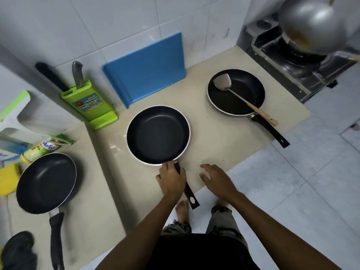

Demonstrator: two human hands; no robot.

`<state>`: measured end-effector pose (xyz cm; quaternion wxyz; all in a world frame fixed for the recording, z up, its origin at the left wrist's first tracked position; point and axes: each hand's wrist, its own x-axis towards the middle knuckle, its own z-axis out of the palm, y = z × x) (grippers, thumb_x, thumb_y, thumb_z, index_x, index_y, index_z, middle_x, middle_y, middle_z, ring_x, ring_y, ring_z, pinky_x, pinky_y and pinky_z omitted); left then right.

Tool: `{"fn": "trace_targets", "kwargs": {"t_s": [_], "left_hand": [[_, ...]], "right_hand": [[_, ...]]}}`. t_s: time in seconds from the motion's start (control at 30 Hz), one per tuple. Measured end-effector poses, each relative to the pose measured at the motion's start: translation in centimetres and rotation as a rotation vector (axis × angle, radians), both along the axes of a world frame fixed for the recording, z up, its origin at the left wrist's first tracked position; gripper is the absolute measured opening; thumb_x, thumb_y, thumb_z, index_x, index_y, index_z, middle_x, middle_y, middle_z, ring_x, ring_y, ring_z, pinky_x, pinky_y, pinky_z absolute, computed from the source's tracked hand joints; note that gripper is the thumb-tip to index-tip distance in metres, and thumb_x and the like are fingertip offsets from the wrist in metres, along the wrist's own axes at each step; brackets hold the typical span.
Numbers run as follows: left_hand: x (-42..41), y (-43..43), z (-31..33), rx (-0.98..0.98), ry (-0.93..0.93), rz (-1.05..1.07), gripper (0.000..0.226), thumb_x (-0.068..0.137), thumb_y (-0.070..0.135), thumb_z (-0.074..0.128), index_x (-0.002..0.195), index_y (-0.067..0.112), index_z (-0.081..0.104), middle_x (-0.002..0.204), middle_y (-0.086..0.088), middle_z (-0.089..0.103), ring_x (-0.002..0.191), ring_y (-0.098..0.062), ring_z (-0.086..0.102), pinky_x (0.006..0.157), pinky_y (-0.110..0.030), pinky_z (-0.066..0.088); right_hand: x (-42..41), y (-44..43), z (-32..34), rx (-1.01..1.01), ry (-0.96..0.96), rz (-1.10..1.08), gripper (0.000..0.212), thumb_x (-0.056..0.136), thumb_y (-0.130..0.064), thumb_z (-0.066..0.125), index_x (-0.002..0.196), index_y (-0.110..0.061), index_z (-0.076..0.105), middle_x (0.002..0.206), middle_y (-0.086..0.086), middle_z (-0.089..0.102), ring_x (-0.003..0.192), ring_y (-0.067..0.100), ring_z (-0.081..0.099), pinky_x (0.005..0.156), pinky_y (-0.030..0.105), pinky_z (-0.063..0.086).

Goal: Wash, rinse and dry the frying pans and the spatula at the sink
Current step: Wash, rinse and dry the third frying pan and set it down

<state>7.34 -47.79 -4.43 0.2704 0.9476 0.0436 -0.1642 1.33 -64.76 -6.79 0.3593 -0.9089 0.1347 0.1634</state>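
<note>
Three black frying pans lie on the beige counter (214,145). The middle pan (157,134) is in front of me, and my left hand (171,179) grips its black handle close to the rim. My right hand (216,180) hovers over the counter just right of that handle, fingers spread and holding nothing. The right pan (243,98) holds a metal spatula (231,91) with a wooden handle that sticks out over its rim. The left pan (45,182) sits on the lower counter at the left, handle pointing toward me.
A blue cutting board (148,69) leans on the tiled wall beside a green knife block (89,104). A dish soap bottle (39,150) and a yellow sponge (8,179) lie at the far left. A steel wok (311,24) sits on the stove (292,61) at the back right.
</note>
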Motion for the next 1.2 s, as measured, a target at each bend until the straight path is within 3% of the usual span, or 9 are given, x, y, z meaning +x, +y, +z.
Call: {"fn": "trace_targets", "kwargs": {"t_s": [0.23,0.4,0.6,0.7,0.8,0.87,1.03,1.13,1.2], "left_hand": [[4.6,-11.9,1.6,0.032,-0.045,-0.38,0.064,0.104,0.052,0.046,0.153,0.012,0.04,0.163,-0.007,0.037,0.147,-0.029,0.036,0.117,-0.049,0.025],[5.8,-21.8,2.4,-0.037,-0.019,-0.422,0.065,0.103,0.056,0.047,0.151,0.012,0.045,0.158,-0.008,0.045,0.141,-0.03,0.045,0.113,-0.05,0.03],[7.7,-32.7,0.5,-0.388,0.44,-0.143,0.073,0.103,0.06,0.044,0.155,0.008,0.039,0.153,-0.014,0.052,0.139,-0.033,0.049,0.112,-0.041,0.038],[8.1,-36.9,-1.2,-0.542,0.584,0.09,0.069,0.099,0.068,0.044,0.127,0.007,0.061,0.13,-0.014,0.066,0.116,-0.031,0.062,0.092,-0.038,0.046],[8.9,-39.4,-2.5,-0.621,0.643,0.242,0.05,0.104,0.062,0.04,0.1,0.02,0.066,0.112,-0.01,0.069,0.104,-0.027,0.063,0.088,-0.039,0.048],[9.5,-40.6,-2.7,-0.693,0.674,0.361,0.048,0.106,0.06,0.036,0.101,0.023,0.066,0.114,-0.008,0.07,0.105,-0.026,0.065,0.081,-0.035,0.052],[10.2,-42.2,-2.6,-0.855,0.791,0.604,0.066,0.101,0.071,0.033,0.091,0.016,0.068,0.084,-0.009,0.07,0.07,-0.024,0.062,0.053,-0.029,0.042],[10.5,-43.1,-2.8,-0.93,0.813,0.682,0.074,0.097,0.077,0.033,0.079,0.013,0.066,0.073,-0.006,0.069,0.064,-0.02,0.065,0.057,-0.029,0.048],[10.6,-43.5,-2.7,-0.996,0.813,0.733,0.073,0.098,0.074,0.035,0.073,0.012,0.066,0.071,-0.006,0.07,0.065,-0.018,0.069,0.07,-0.031,0.055]], "right_hand": [[2.9,-14.7,3.8,-0.571,-0.27,0.024,0.038,0.092,-0.029,0.07,0.126,-0.014,0.068,0.122,0.017,0.064,0.102,0.042,0.061,0.08,0.049,0.056],[5.0,-24.5,5.5,-0.652,-0.282,-0.048,0.039,0.092,-0.029,0.07,0.126,-0.01,0.064,0.119,0.019,0.063,0.099,0.043,0.06,0.078,0.05,0.056],[7.2,-33.3,3.4,-0.161,-0.068,-0.366,0.048,0.104,-0.047,0.047,0.142,-0.018,0.049,0.131,0.017,0.06,0.117,0.037,0.057,0.095,0.048,0.049],[7.8,-35.7,1.3,0.214,0.111,-0.476,0.063,0.094,-0.074,0.034,0.14,-0.032,0.044,0.13,0.011,0.064,0.113,0.029,0.064,0.099,0.047,0.051],[8.3,-36.2,-0.5,0.58,0.27,-0.581,0.054,0.097,-0.074,0.03,0.135,-0.039,0.045,0.125,0.01,0.065,0.101,0.028,0.068,0.089,0.052,0.058],[9.0,-36.2,-1.2,0.755,0.357,-0.63,0.053,0.098,-0.071,0.034,0.138,-0.04,0.05,0.115,0.011,0.072,0.092,0.037,0.072,0.078,0.051,0.062],[9.8,-35.7,-2.3,0.881,0.407,-0.533,0.061,0.095,-0.078,0.025,0.134,-0.045,0.058,0.098,0.012,0.075,0.069,0.026,0.071,0.058,0.035,0.056],[9.7,-35.8,-2.4,1.003,0.434,-0.478,0.072,0.095,-0.078,0.023,0.095,-0.026,0.072,0.068,0.015,0.06,0.045,0.02,0.048,0.046,0.027,0.042],[9.5,-35.8,-2.9,0.988,0.431,-0.485,0.08,0.093,-0.079,0.027,0.074,-0.008,0.059,0.055,0.009,0.05,0.038,0.017,0.042,0.042,0.025,0.037]]}}
